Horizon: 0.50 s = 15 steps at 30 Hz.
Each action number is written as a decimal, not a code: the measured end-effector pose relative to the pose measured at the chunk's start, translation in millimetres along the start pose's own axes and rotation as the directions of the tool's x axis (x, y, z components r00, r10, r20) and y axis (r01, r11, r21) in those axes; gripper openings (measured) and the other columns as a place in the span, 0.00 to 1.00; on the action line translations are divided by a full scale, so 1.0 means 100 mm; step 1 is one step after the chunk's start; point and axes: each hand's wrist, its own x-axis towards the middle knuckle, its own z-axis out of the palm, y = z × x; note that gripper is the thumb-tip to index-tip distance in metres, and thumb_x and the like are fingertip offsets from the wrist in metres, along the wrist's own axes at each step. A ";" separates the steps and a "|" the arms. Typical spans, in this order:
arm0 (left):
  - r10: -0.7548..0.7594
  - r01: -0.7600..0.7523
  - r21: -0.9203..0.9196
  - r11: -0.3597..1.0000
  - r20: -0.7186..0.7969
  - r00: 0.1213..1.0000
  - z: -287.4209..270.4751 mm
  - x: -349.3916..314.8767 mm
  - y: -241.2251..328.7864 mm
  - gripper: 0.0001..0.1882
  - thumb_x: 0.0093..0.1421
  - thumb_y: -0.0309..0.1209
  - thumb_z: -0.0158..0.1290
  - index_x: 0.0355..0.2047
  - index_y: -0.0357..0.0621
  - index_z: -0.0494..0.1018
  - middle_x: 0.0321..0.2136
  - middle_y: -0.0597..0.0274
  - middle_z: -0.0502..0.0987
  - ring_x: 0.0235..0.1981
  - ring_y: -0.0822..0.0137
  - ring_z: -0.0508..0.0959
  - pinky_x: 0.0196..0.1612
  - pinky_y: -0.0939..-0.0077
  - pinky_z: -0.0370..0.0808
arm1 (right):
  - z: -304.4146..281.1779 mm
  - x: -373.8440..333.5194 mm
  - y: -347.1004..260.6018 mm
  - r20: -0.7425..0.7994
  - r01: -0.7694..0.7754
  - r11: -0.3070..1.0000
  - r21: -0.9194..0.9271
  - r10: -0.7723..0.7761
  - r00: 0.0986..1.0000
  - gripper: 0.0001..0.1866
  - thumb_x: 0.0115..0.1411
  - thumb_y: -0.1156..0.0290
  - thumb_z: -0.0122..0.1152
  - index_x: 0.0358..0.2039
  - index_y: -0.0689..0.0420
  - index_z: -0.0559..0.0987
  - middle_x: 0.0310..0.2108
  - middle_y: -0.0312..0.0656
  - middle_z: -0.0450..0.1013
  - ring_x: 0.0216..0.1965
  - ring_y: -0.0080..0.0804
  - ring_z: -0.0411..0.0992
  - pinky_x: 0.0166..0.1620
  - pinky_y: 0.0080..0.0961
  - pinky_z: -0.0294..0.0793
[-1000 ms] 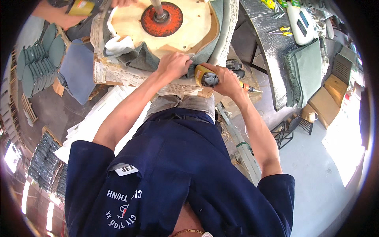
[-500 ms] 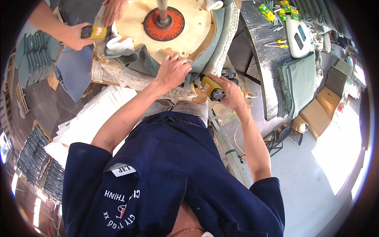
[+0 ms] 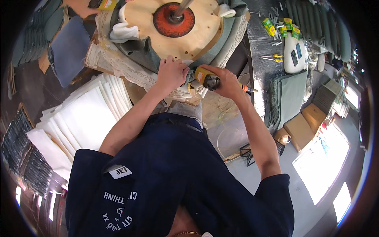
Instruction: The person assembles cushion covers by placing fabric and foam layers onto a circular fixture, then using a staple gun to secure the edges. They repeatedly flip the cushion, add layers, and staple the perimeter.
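Disc (image 3: 162,23) on panel (image 3: 206,32), fabric (image 3: 150,56) around

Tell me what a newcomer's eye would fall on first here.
Probably the red disc on the pale wooden panel, top centre, a metal post at its middle. Next, the yellow tool in the grip of the right hand, near the panel's edge, and the white sheets stacked at left.

An upholstery workshop: stacked fabric (image 3: 291,97), yellow power tool (image 3: 205,77).
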 end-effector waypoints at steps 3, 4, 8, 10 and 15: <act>-0.018 0.018 0.013 1.000 0.034 0.999 0.00 -0.02 0.03 0.12 0.63 0.41 0.56 0.30 0.50 0.84 0.32 0.66 0.80 0.42 0.55 0.75 0.47 0.56 0.69 | -0.02 0.10 -0.05 0.025 -0.054 0.998 0.015 0.054 0.998 0.37 0.50 0.68 0.72 0.62 0.35 0.75 0.43 0.46 0.81 0.46 0.51 0.80 0.47 0.46 0.79; -0.023 0.023 0.016 1.000 0.053 0.998 -0.01 -0.02 0.03 0.13 0.63 0.42 0.56 0.30 0.49 0.84 0.32 0.66 0.81 0.42 0.55 0.75 0.47 0.56 0.69 | -0.04 0.13 -0.04 0.030 -0.020 1.000 0.001 0.020 0.999 0.37 0.50 0.68 0.72 0.63 0.35 0.75 0.43 0.46 0.81 0.46 0.51 0.80 0.47 0.46 0.79; -0.077 0.077 0.010 0.997 0.076 0.994 -0.03 0.07 0.05 0.14 0.63 0.42 0.56 0.30 0.48 0.84 0.32 0.64 0.81 0.41 0.54 0.75 0.47 0.55 0.69 | -0.12 0.24 0.07 0.019 -0.016 0.999 -0.045 0.017 1.000 0.38 0.49 0.69 0.71 0.62 0.33 0.75 0.43 0.47 0.82 0.46 0.51 0.80 0.47 0.47 0.80; -0.082 0.081 0.021 0.997 0.099 0.992 -0.04 0.10 0.07 0.13 0.63 0.42 0.56 0.29 0.48 0.84 0.31 0.64 0.82 0.41 0.54 0.75 0.46 0.55 0.69 | -0.11 0.24 0.11 0.026 -0.059 0.998 -0.035 0.060 0.998 0.38 0.48 0.69 0.71 0.62 0.32 0.75 0.43 0.47 0.82 0.46 0.51 0.80 0.47 0.47 0.80; -0.096 0.096 -0.058 0.994 0.009 0.995 0.02 0.05 0.11 0.12 0.62 0.40 0.58 0.27 0.48 0.83 0.31 0.63 0.81 0.41 0.55 0.76 0.47 0.55 0.68 | -0.10 0.26 0.26 0.000 -0.045 0.999 0.024 0.045 0.999 0.40 0.46 0.68 0.71 0.63 0.31 0.75 0.43 0.48 0.81 0.46 0.52 0.80 0.47 0.47 0.81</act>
